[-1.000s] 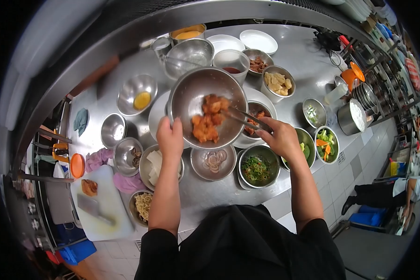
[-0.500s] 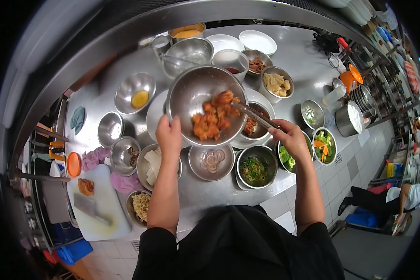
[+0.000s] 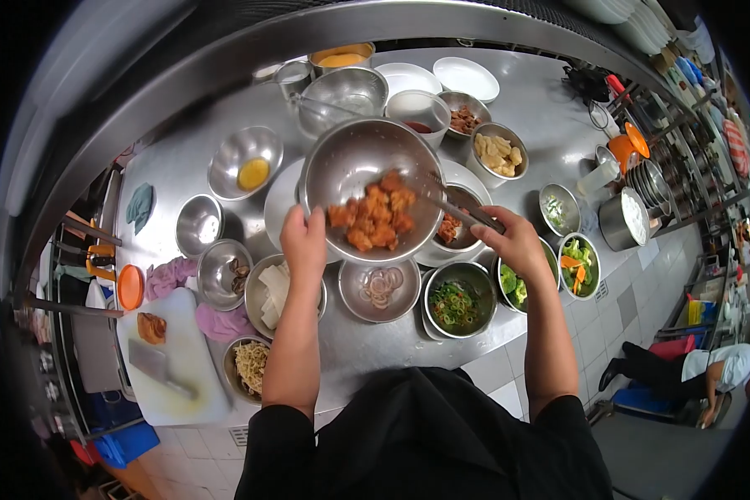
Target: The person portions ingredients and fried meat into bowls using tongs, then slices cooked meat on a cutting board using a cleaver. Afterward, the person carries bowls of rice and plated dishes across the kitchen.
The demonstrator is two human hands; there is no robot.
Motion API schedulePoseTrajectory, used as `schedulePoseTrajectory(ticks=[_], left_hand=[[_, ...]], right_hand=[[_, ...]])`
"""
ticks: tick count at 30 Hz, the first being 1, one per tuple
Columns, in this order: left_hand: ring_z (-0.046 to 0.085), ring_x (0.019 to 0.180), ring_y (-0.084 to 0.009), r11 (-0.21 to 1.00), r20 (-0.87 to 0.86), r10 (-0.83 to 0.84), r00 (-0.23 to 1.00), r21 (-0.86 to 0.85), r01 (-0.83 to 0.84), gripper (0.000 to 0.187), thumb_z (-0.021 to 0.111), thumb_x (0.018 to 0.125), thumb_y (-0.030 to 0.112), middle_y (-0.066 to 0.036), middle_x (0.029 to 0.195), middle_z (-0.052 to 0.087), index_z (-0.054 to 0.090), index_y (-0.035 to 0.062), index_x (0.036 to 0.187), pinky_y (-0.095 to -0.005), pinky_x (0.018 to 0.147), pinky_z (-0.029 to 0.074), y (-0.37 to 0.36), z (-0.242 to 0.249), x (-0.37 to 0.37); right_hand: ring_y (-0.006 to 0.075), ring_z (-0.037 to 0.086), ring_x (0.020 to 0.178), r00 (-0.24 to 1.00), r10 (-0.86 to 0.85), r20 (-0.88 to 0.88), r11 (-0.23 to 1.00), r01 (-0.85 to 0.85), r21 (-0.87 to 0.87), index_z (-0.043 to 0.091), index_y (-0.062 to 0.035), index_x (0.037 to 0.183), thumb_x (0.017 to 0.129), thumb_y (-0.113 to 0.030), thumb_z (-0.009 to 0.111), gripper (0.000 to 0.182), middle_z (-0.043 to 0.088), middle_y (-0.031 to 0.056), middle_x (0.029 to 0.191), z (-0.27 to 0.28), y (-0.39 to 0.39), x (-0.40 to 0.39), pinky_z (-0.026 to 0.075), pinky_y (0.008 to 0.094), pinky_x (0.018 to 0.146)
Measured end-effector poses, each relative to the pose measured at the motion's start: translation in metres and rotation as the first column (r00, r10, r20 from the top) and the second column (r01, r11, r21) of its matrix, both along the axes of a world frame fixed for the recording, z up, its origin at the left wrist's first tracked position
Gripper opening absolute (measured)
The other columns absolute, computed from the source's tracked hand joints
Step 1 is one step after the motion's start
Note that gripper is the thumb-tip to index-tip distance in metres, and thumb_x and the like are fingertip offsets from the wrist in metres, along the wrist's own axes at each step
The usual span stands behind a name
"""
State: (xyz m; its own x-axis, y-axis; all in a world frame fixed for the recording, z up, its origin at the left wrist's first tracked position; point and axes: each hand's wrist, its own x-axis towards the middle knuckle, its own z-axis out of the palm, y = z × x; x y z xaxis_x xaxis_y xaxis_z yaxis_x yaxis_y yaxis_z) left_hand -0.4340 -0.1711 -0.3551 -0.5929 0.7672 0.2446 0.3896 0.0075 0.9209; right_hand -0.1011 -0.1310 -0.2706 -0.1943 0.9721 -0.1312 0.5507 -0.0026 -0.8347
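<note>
A large metal bowl (image 3: 329,171) is raised over the counter, its left rim gripped by my left hand (image 3: 304,242). Orange-red coated pieces (image 3: 375,218) lie together in the bowl's lower part. My right hand (image 3: 510,242) is closed on metal tongs (image 3: 467,210), whose tips are blurred by the bowl's right rim, apart from most of the pieces. Behind the tongs, a small bowl of reddish food (image 3: 450,232) rests on a white plate (image 3: 473,175). Just below the raised bowl stands a bowl of sliced onion (image 3: 381,287), beside one of chopped green scallions (image 3: 458,307).
A cutting board (image 3: 204,367) with a cleaver (image 3: 154,365) lies at the lower left. Several metal bowls stand around, including bowls with yellow liquid (image 3: 253,173), white slabs (image 3: 273,292) and broccoli (image 3: 587,267). A co-worker (image 3: 696,367) is at the far right.
The tongs have moved back from the pieces toward the bowl's right rim. Pieces held up near the tips are now down with the others. The co-worker's posture has shifted.
</note>
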Motion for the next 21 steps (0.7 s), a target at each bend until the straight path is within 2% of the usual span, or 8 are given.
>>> schedulePoseTrajectory(ticks=[2,3,7,9,13,15,18,21], left_hand=[[0.042,0.063,-0.0157,1.0,-0.046,-0.011,0.999,-0.006,0.011,0.025,0.061,0.09,0.019,-0.009,0.066,0.048,0.05,-0.0004,0.08,-0.0331,0.06,0.04,0.0,-0.009,-0.005],[0.047,0.065,-0.0102,1.0,-0.092,-0.023,0.995,-0.011,0.022,0.021,0.059,0.092,0.02,-0.004,0.067,0.054,0.059,-0.0002,0.086,-0.0295,0.061,0.041,0.0,-0.013,-0.007],[0.047,0.066,-0.0102,0.999,-0.187,-0.016,0.982,0.03,0.022,0.02,0.059,0.091,0.019,-0.004,0.067,0.054,0.06,-0.0002,0.086,-0.0293,0.062,0.041,-0.004,-0.013,-0.002],[0.042,0.061,-0.0258,0.999,-0.044,-0.023,0.999,0.036,0.024,0.031,0.062,0.09,0.018,-0.015,0.067,0.045,0.042,-0.0014,0.075,-0.0383,0.061,0.04,-0.003,-0.012,-0.001],[0.044,0.061,-0.0258,1.0,-0.092,-0.006,0.996,0.0,0.006,0.028,0.061,0.09,0.018,-0.016,0.068,0.048,0.046,-0.0017,0.077,-0.0379,0.061,0.041,-0.002,-0.011,-0.007],[0.046,0.062,-0.0254,0.999,-0.059,-0.033,0.998,0.026,0.034,0.026,0.061,0.09,0.019,-0.016,0.069,0.05,0.049,-0.0019,0.079,-0.0375,0.062,0.041,-0.002,-0.011,-0.008],[0.046,0.062,-0.0244,0.997,-0.026,-0.077,0.997,0.006,0.077,0.026,0.061,0.09,0.019,-0.016,0.069,0.05,0.05,-0.002,0.079,-0.0374,0.061,0.041,-0.005,-0.003,-0.006],[0.047,0.062,-0.0235,0.996,-0.021,-0.084,0.996,-0.022,0.084,0.026,0.061,0.09,0.019,-0.015,0.069,0.05,0.05,-0.0021,0.079,-0.037,0.061,0.041,-0.004,-0.003,-0.006]], right_hand=[[0.0281,0.069,0.089,0.915,0.092,0.392,0.989,-0.131,0.075,0.063,-0.0065,0.125,0.081,-0.037,0.071,0.054,0.071,0.0187,0.095,0.009,-0.003,-0.01,0.052,0.0381,0.081],[0.0337,0.068,0.093,0.887,0.084,0.453,0.986,-0.141,0.093,0.065,-0.0125,0.124,0.08,-0.041,0.068,0.052,0.07,0.0205,0.098,0.004,-0.001,-0.016,0.051,0.0426,0.084],[0.0317,0.069,0.088,0.885,0.081,0.458,0.985,-0.141,0.097,0.067,-0.0123,0.121,0.082,-0.037,0.069,0.046,0.071,0.0194,0.094,-0.006,0.0,-0.01,0.052,0.0408,0.081],[0.0307,0.069,0.083,0.944,0.02,0.331,0.995,-0.05,0.082,0.069,-0.0126,0.118,0.083,-0.032,0.071,0.04,0.071,0.0181,0.089,0.003,-0.005,0.006,0.052,0.0394,0.078],[0.0296,0.068,0.078,0.96,0.001,0.281,0.996,-0.025,0.08,0.068,-0.011,0.118,0.082,-0.028,0.071,0.04,0.071,0.0137,0.085,0.018,-0.01,0.012,0.052,0.0396,0.074],[0.0305,0.068,0.079,0.827,0.112,0.551,0.936,-0.273,0.22,0.066,-0.0119,0.121,0.081,-0.025,0.07,0.042,0.071,0.0125,0.086,0.022,-0.007,-0.001,0.052,0.0413,0.074],[0.0308,0.067,0.082,0.735,0.18,0.653,0.894,-0.399,0.204,0.064,-0.0133,0.123,0.08,-0.024,0.07,0.045,0.07,0.0124,0.087,0.02,0.005,-0.018,0.052,0.0426,0.076],[0.0309,0.068,0.082,0.767,0.18,0.616,0.912,-0.365,0.188,0.066,-0.0128,0.121,0.081,-0.025,0.07,0.042,0.071,0.0126,0.089,0.032,0.0,-0.009,0.052,0.042,0.075]])
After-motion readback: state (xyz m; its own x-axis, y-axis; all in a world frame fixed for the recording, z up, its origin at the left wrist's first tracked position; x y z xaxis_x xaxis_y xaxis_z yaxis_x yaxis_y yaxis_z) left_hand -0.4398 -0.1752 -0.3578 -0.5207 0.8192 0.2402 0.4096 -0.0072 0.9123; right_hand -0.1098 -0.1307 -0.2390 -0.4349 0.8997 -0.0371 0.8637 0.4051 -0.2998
